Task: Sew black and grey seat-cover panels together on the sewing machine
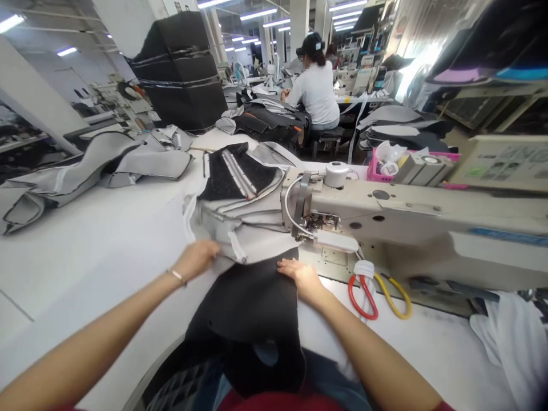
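Observation:
A grey and black fabric workpiece (244,211) lies on the white table (107,245) in front of an industrial sewing machine (406,222). Its black part (252,302) hangs over the table edge toward my lap. My left hand (197,258) rests on the grey fabric's left edge, its fingers curled down on the cloth. My right hand (299,273) lies flat on the black fabric just before the machine's needle area (319,225), fingers stretched out.
Red and yellow handled scissors (377,291) lie right of my right hand. Grey fabric pieces (85,171) are piled at the left. A pink basket (385,162) stands behind the machine. A person in a white top (317,91) sits further back. A black stack (180,68) stands far left.

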The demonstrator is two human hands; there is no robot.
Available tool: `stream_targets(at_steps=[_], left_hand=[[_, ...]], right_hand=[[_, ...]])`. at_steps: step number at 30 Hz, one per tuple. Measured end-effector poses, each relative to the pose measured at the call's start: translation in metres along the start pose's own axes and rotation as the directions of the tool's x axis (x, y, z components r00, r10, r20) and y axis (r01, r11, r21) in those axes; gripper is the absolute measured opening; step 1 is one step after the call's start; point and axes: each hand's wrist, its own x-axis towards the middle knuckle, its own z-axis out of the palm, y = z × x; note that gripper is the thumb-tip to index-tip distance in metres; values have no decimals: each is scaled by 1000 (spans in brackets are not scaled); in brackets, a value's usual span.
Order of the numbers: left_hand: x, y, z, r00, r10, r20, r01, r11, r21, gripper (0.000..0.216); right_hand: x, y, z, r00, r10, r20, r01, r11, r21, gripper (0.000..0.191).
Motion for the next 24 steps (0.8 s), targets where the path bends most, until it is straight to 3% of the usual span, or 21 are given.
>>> stream_targets(at_steps=[3,6,8,11,14,16,18,20,24], left_hand=[[-32,28,11,992,35,120,-35,999,-3,27],[-30,55,-1,999,37,-10,-36,999,26,29],[-20,78,-15,979,164,-120,-164,986,13,39],[-2,115,-24,916,382,-124,-380,924,38,50],[22,139,-17,935,345,-83,-326,928,181,41],[37,142,-9,963,270,-16,-258,934,247,32],[49,137,-6,959,272,84,-284,920,271,28],[56,127,-6,904,398,154,-425,872,243,27],[64,104,-10,682,711,173,-725,688,28,18]], right_hand=[[0,-3,-4,1000,15,11,-15,998,-57,30],[2,-9,-10,997,38,74,-30,993,-111,33],[3,-13,-14,989,48,140,-26,988,-152,36],[2,-17,-18,975,27,223,14,984,-180,40],[-1,-19,-18,969,23,245,27,980,-196,39],[-2,-19,-15,972,32,232,21,975,-221,38],[-3,-18,-11,976,39,215,14,971,-239,38],[-4,-16,-8,980,42,196,7,971,-240,37],[-4,-15,-5,983,44,176,-4,974,-226,34]])
